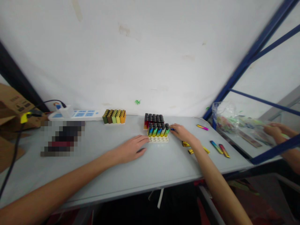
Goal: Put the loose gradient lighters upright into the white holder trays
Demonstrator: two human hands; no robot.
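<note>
A white tray (159,139) near the middle of the table bears several upright lighters (158,130) in blue, green and yellow; its front holes are bare. Directly behind it stands a block of black-topped lighters (153,118). My left hand (132,148) lies on the table with its fingers apart, fingertips at the tray's left edge, holding nothing. To the right of the lighters is my right hand (180,132), its fingers closed on a small dark blue piece (172,129). Gold pieces (186,144) lie beneath and beside my right forearm.
Yellow and green lighters (114,117) stand at the back left, by a power strip (86,114). Loose lighters (217,147) lie at the right. A blue metal frame (248,62) borders the table; beyond it are a plastic bag (225,117) and another person's hands (274,129).
</note>
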